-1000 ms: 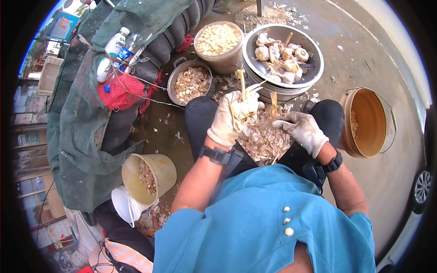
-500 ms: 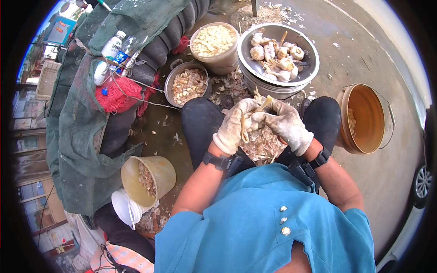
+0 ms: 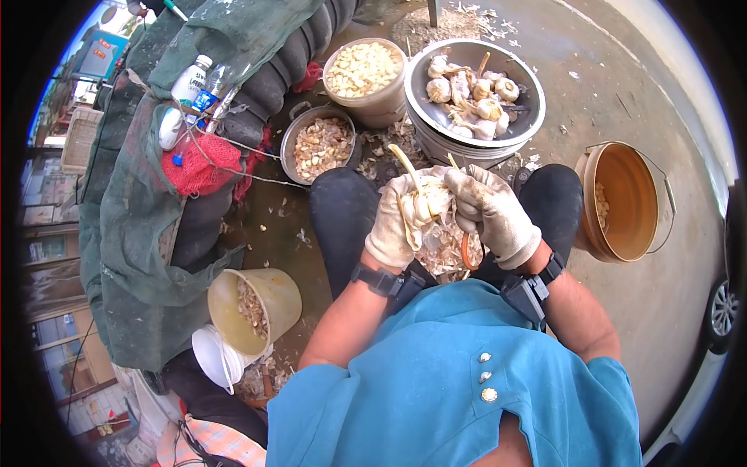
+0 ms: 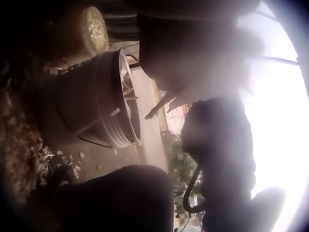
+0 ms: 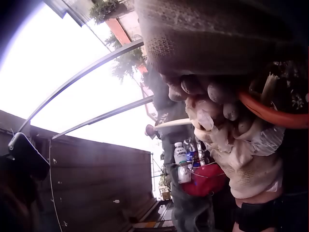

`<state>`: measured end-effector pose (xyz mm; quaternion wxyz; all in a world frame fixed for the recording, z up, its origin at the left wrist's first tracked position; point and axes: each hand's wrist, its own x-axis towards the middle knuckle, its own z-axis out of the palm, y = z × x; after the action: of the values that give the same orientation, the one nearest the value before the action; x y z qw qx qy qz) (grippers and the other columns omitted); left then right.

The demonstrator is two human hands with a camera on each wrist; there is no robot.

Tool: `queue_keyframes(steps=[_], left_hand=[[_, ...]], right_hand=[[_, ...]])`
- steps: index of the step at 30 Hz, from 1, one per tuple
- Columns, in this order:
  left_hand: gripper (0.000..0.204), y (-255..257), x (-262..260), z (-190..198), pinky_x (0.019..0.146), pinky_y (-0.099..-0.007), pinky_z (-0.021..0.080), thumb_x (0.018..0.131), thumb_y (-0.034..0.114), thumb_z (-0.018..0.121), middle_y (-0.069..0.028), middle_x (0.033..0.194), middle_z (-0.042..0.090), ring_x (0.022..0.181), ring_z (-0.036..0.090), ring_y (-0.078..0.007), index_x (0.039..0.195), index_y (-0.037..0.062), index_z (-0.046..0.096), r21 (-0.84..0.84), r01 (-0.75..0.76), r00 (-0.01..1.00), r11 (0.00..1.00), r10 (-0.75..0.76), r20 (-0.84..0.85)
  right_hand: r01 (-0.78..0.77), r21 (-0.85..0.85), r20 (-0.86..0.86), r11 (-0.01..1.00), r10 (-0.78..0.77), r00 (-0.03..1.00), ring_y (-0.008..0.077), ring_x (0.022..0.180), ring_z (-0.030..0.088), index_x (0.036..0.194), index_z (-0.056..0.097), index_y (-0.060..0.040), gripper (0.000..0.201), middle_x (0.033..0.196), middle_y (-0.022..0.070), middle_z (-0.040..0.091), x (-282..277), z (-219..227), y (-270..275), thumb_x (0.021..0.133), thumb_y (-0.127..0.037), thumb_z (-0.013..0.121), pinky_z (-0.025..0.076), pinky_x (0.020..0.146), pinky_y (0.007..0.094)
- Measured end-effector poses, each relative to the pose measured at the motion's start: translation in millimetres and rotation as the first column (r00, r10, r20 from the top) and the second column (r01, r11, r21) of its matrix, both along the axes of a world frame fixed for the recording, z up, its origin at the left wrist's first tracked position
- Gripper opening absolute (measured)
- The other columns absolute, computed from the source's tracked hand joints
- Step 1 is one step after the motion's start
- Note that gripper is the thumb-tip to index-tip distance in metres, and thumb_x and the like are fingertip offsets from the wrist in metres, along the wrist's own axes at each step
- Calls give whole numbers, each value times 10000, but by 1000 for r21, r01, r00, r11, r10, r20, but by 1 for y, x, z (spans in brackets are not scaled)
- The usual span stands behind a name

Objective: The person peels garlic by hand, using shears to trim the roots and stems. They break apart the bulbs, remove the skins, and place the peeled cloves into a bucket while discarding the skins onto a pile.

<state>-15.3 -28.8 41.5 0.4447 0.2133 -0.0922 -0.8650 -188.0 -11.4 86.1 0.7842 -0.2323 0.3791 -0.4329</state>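
Observation:
In the head view my gloved left hand [image 3: 391,222] grips a garlic bulb [image 3: 426,204] with a long pale stalk rising from it. My gloved right hand [image 3: 498,214] is against the bulb's other side, fingers curled and thumb at the garlic. An orange loop handle [image 3: 471,253] hangs below the right palm; the rest of that tool is hidden in the hand. The right wrist view shows the orange loop [image 5: 273,113] beside the fingertips and loose papery skin [image 5: 231,150] on the bulb. Both hands are dark shapes in the left wrist view.
A metal bowl [image 3: 529,128] of garlic bulbs rests on a bucket ahead. Left of it are a bucket [image 3: 381,109] of peeled cloves and a pot [image 3: 292,152]. Garlic skins lie between the knees. An orange-brown bucket [image 3: 634,233] stands right, a tipped cream bucket [image 3: 284,296] left.
The hands were apart a second ago, then came together at the garlic. Since then the bulb has turned, showing its stalk upright, and the orange loop has come into view below the right hand.

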Motion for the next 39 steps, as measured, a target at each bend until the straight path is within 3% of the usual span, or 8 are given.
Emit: queue_keyframes(steps=[5,12,15,23,26,33,37,39], left_hand=[[419,2,-3,21,839,-347,558,964,315,446,-163,1042,664,925,667,-243,1159,-30,583,-53,-90,995,995,88,-46],[628,-10,20,-5,928,-486,511,950,453,440,-211,1238,574,1072,606,-314,1362,-22,434,-140,-83,994,987,72,-83],[536,-4,11,12,849,-436,558,931,401,469,-207,1080,654,956,659,-319,1226,-37,555,72,-182,960,981,193,-205],[490,-18,19,2,845,-412,560,957,394,423,-201,1022,669,980,656,-301,1172,-18,577,-15,-47,997,999,46,-67],[398,-12,13,11,876,-436,547,980,338,410,-207,1084,650,981,653,-303,1116,8,587,-151,-166,974,974,186,131],[321,-14,21,11,901,-437,533,998,250,404,-198,1107,640,992,647,-296,1125,5,569,-134,-167,985,977,173,29],[282,-19,25,-4,930,-406,537,984,88,426,-187,1177,625,1075,627,-275,1236,-4,512,-295,-193,961,936,242,138],[286,-22,22,-3,938,-407,534,978,85,433,-186,1175,625,1078,626,-275,1238,-8,511,-331,-209,948,920,274,164]], right_hand=[[-14,18,278,1000,9,961,23,514,305,994,598,-104,133,632,-88,381,-8,-13,4,966,-233,594,264,468,211],[-69,18,49,997,68,997,41,488,309,850,521,-123,178,595,-77,353,-10,8,15,955,-228,619,268,457,221],[-142,22,9,990,142,990,43,489,339,855,541,-111,210,598,-66,379,-13,3,17,935,-271,651,285,454,221],[-149,7,-423,989,138,896,41,534,411,861,562,-91,322,647,-49,454,-22,-13,18,925,-395,649,350,474,207],[-60,19,-368,998,63,928,30,520,390,851,554,-106,321,642,-64,443,-28,-16,15,925,-405,645,351,467,207],[77,13,-359,997,-68,931,28,495,351,905,579,-102,267,625,-75,427,-36,-8,4,945,-361,630,337,451,199],[-34,-248,-646,968,-139,751,135,753,607,1102,605,38,432,810,47,648,-36,-16,-19,922,-351,660,491,711,272],[-158,-335,-864,929,-236,446,222,928,671,1114,610,46,444,989,143,704,-35,-18,-36,914,-348,661,503,815,334]])
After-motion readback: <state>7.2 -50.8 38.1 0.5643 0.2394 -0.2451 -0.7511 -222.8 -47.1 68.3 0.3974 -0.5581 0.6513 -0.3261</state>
